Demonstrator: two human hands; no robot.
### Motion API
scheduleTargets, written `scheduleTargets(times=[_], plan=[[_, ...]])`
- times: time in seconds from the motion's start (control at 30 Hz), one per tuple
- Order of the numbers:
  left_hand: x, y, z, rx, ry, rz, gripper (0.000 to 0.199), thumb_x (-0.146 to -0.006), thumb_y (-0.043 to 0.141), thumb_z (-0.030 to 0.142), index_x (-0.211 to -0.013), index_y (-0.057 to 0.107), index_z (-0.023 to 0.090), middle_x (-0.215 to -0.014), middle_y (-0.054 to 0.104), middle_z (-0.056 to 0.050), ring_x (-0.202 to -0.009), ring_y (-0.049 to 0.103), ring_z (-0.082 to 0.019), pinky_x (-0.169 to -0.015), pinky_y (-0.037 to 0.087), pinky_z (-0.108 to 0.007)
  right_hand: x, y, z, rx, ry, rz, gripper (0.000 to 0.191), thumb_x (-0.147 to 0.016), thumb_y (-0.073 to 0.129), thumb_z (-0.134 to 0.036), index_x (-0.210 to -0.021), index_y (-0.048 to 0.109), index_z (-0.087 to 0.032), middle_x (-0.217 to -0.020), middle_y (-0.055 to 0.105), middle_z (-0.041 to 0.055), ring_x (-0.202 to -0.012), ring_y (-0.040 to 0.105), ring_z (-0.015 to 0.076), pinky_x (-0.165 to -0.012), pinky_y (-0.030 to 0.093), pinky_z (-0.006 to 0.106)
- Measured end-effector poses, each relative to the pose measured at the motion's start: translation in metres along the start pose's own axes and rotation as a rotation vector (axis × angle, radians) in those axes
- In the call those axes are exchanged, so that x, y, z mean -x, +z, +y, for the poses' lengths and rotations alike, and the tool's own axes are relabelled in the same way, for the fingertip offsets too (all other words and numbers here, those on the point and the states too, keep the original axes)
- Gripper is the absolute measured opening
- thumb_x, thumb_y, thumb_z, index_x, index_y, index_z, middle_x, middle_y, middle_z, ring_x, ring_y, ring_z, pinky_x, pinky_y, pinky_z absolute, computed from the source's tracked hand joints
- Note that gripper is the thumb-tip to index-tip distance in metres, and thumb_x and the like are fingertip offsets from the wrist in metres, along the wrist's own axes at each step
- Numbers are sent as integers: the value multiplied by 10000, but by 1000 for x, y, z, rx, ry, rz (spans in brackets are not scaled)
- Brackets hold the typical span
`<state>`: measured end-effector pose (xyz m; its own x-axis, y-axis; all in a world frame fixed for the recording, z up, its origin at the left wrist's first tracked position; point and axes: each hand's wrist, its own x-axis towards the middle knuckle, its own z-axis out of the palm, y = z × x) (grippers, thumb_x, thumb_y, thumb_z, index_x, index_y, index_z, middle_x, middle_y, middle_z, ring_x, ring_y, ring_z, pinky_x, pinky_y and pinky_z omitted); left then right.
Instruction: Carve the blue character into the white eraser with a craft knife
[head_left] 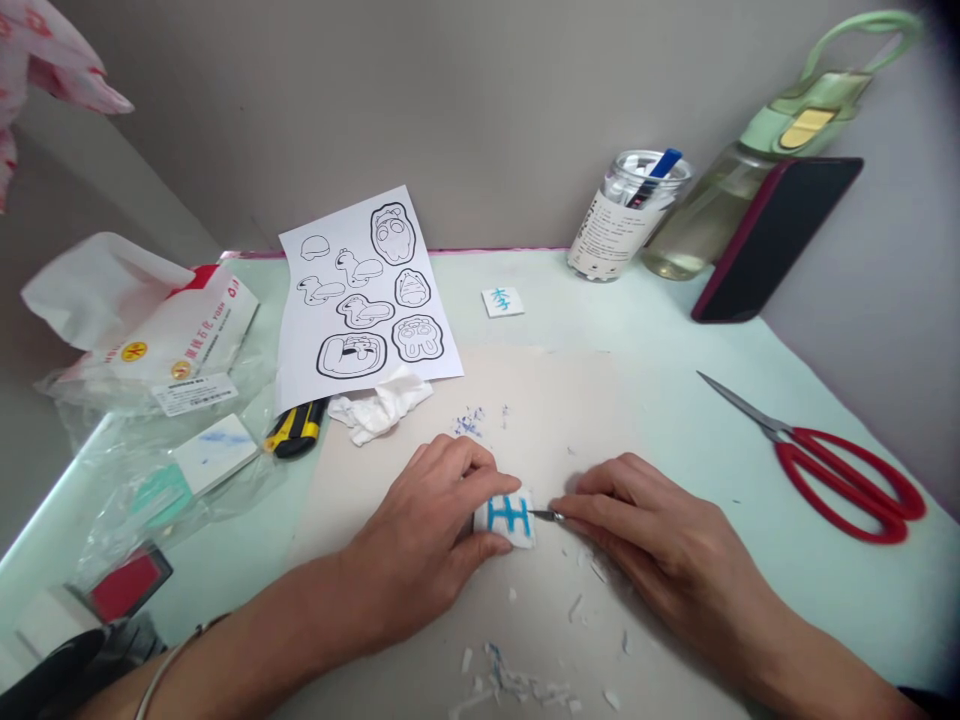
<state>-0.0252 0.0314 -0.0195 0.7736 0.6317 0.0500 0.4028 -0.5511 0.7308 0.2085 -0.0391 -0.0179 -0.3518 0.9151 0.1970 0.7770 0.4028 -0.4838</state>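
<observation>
My left hand [439, 525] pinches a small white carving block [519, 533] between thumb and fingers. Blue strokes like a written character mark the block's top face. My right hand [652, 530] is closed round a craft knife [546, 515], whose thin blade points left and meets or nearly meets the block's right side. Most of the knife's handle is hidden in the hand. Both hands rest on a beige mat [375, 560]. White shavings [525, 685] lie scattered below the block, and blue crumbs [470, 421] lie above it.
A second marked block [502, 301] lies farther back. Red-handled scissors [840, 470], a phone [780, 240], a water bottle [720, 190] and a pen jar [622, 220] stand or lie rightward. Leftward are a drawing sheet [360, 300], yellow-black cutter [296, 430], tissue pack [165, 330] and red ink pad [129, 583].
</observation>
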Motion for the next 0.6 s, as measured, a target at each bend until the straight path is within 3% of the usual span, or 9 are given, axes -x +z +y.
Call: scheduleTargets(times=[0.43,0.6], plan=[[-1,0,0,0,2,-6,310,-878,615,165,-1179,578,227,-1106,548,-55,-1040,466,-220,-911,403,-379,-1,-6,4,-42,-76,-91,258,-936,476,-101,-1082,642,-234,-908,609,61,-812,528,166,-638,454,276],[-1,0,-1,0,6,-7,308,-879,614,181,-1181,581,237,-1110,554,-62,-1040,473,-231,-911,410,-389,0,-5,4,-45,-63,-71,239,-940,485,-126,-1087,645,-223,-907,614,64,-811,543,170,-638,458,281]])
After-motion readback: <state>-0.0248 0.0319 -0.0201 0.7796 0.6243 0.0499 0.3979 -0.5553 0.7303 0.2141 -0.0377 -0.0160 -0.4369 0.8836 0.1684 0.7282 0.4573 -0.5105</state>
